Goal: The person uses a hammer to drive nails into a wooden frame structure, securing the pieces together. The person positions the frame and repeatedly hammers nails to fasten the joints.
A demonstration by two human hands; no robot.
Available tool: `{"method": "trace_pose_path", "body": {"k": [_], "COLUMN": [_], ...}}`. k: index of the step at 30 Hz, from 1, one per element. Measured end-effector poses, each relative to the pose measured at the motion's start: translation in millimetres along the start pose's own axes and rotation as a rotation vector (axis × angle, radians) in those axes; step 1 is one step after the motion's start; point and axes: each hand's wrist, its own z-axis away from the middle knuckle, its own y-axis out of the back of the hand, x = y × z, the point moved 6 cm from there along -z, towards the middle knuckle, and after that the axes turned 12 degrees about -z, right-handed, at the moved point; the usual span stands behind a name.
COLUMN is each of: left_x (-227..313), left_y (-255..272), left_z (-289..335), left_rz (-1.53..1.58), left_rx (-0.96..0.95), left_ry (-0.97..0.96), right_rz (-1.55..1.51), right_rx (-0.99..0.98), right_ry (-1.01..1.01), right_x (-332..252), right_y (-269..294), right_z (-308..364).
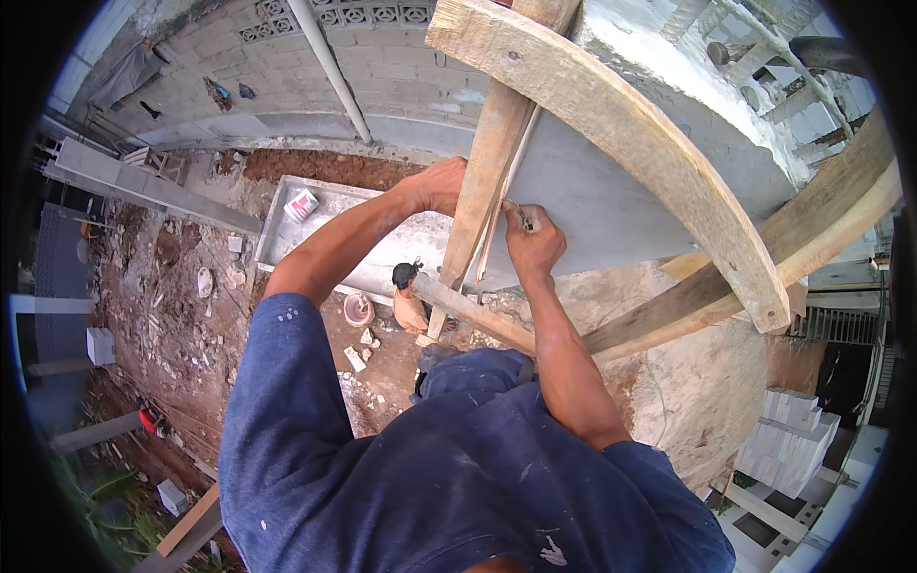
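Observation:
My left hand (443,185) reaches to an upright wooden plank (489,162), and its fingers are hidden behind that wood. My right hand (535,241) is closed on the other side of the plank, in front of a smooth grey wall panel (611,196). A small greyish thing shows at its curled fingers, too small to name. Between my right hand and the plank runs a thin pale strip (501,205), close along the wood's edge. Over both hands arches a thick curved timber (621,100), fixed across the plank.
Far below, a person in a dark cap (409,286) is by a shallow trough (272,239) and a round bucket (358,309). A slanting beam (669,310) crosses at right, rebar (764,53) at upper right. Stacked blocks (788,444) stand lower right; rubble covers the ground.

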Motion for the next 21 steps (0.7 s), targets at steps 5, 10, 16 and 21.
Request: {"method": "trace_pose_path", "body": {"k": [5,10,16,21], "left_x": [4.6,-6.1,7.2,9.8], "left_y": [-2.6,-20.6,-6.5,-6.3], "left_z": [4.7,7.2,12.0,13.0], "left_rz": [-0.120,-0.050,-0.075,0.031], "left_rx": [0.016,-0.218,0.092,0.096], "left_ry": [-0.130,0.059,-0.037,0.065], "right_rz": [-0.021,-0.040,-0.067,-0.086], "right_rx": [-0.010,-0.025,-0.021,-0.025], "right_ry": [-0.008,-0.019,0.014,0.043], "right_x": [-1.7,-0.7,-0.3,-1.1], "right_y": [-0.1,0.1,1.3,2.6], "right_z": [0.7,0.2,0.6,-0.6]}}
